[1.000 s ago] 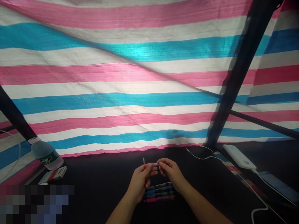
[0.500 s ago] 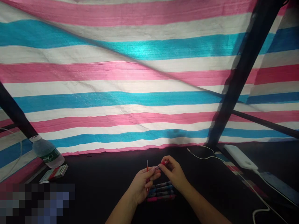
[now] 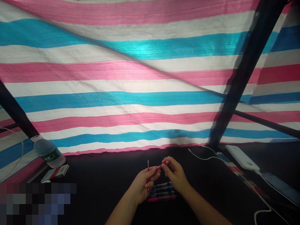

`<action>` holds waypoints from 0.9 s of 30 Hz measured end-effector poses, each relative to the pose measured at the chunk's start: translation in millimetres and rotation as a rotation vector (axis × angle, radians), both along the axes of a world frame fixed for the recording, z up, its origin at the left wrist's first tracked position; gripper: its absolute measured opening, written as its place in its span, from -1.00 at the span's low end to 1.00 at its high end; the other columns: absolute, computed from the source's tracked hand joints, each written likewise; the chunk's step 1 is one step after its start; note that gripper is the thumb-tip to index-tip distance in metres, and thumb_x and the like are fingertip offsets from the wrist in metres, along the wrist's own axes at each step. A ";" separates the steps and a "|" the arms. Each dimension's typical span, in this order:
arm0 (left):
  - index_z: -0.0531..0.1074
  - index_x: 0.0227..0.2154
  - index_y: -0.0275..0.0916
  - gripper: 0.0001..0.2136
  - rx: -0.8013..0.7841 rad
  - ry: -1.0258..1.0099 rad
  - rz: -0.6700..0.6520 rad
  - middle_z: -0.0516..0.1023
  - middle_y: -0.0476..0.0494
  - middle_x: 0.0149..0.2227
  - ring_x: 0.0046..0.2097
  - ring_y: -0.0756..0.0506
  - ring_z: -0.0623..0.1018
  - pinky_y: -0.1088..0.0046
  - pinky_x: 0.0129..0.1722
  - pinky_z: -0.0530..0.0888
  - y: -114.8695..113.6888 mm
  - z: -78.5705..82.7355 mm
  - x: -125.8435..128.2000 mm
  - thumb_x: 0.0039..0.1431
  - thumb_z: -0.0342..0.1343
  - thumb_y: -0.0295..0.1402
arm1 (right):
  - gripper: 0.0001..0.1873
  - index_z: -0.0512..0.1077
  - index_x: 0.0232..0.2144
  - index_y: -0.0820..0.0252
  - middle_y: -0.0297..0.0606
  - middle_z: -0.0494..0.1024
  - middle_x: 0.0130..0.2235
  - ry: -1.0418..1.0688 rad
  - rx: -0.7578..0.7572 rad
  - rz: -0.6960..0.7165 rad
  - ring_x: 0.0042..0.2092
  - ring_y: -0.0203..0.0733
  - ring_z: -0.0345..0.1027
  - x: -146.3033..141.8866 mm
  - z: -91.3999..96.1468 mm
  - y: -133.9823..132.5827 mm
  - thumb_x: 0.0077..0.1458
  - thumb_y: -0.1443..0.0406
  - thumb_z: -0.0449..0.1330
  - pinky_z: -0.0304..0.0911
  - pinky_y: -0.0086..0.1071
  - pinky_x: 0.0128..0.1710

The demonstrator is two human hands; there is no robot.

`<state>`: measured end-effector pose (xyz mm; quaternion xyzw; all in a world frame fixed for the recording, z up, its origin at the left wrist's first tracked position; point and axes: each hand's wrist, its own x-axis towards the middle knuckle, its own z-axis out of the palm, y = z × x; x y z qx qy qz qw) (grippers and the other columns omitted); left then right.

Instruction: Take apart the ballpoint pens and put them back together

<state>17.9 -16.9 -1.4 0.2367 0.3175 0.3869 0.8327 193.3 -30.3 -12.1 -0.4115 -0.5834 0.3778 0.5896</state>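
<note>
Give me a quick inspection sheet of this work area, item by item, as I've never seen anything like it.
Surface: black tabletop.
Job's things: a thin red rod, perhaps a pen refill, and a red pen piece; a row of coloured pens lies side by side below the hands.
Clutter: a tilted plastic water bottle beside a small red-and-white carton.
Hands: the left hand grips the rod upright; the right hand pinches the pen piece.
Cables: white cables beside a white power bank.
Surroundings: pink, white and blue striped tarpaulin, dark pole.
Other people: nothing seen.
</note>
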 end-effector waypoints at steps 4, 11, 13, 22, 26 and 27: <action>0.61 -0.28 -0.42 -0.92 0.006 0.018 0.014 0.62 -0.28 -0.33 -0.60 0.17 0.41 0.80 -0.80 0.07 -0.3 2.1 0.0 0.22 0.29 -0.48 | -0.72 0.44 -0.24 0.10 -0.39 0.35 -0.46 0.014 0.018 -0.020 -0.51 -0.27 0.24 -1.1 -1.6 -0.3 0.26 0.03 0.24 0.15 -0.39 -0.54; 0.59 -0.33 -0.41 -0.90 0.032 0.031 0.042 0.61 -0.23 -0.38 -0.62 0.18 0.34 0.77 -0.78 0.03 4.2 -2.6 -1.6 0.10 0.36 -0.50 | -0.71 0.41 -0.19 0.10 -0.41 0.37 -0.53 0.042 -0.025 0.015 -0.52 -0.23 0.29 -0.2 -3.0 1.8 0.28 0.02 0.21 0.19 -0.37 -0.52; 0.59 -0.33 -0.41 -0.85 0.052 0.041 0.070 0.61 -0.23 -0.37 -0.57 0.15 0.40 0.76 -0.77 0.01 4.7 -2.8 -2.0 0.04 0.40 -0.48 | -0.72 0.43 -0.22 0.10 -0.34 0.44 -0.46 0.061 0.012 -0.008 -0.46 -0.20 0.34 -0.9 1.7 1.2 0.29 0.02 0.21 0.26 -0.34 -0.44; 0.59 -0.23 -0.32 -0.62 0.540 0.446 0.267 0.54 -0.04 -0.51 -0.70 0.15 0.16 0.59 -0.71 0.03 1.5 -1.5 -1.5 0.09 0.35 -0.07 | -0.76 0.45 -0.23 0.05 -0.31 0.40 -0.35 0.056 0.086 -0.085 -0.31 -0.13 0.25 1.1 9.6 -1.3 0.30 0.05 0.18 0.21 -0.28 -0.24; 0.62 -0.27 -0.26 -0.74 0.791 0.611 0.319 0.54 -0.05 -0.52 -0.47 -0.04 0.48 0.48 -0.43 0.38 -2.0 -1.4 -1.5 0.15 0.31 -0.15 | -0.85 0.54 -0.20 0.06 -0.27 0.43 -0.32 -0.259 0.102 0.062 -0.31 -0.12 0.25 0.3 10.6 -4.8 0.28 0.16 0.22 0.16 -0.30 -0.29; 0.63 -0.28 -0.25 -0.77 0.821 0.634 0.324 0.54 -0.05 -0.51 -0.42 -0.07 0.51 0.46 -0.36 0.40 -2.7 -1.4 -1.7 0.17 0.29 -0.17 | -0.86 0.56 -0.22 0.06 -0.27 0.44 -0.33 -0.294 0.106 0.072 -0.31 -0.13 0.26 -0.3 11.5 -5.0 0.29 0.18 0.22 0.15 -0.30 -0.29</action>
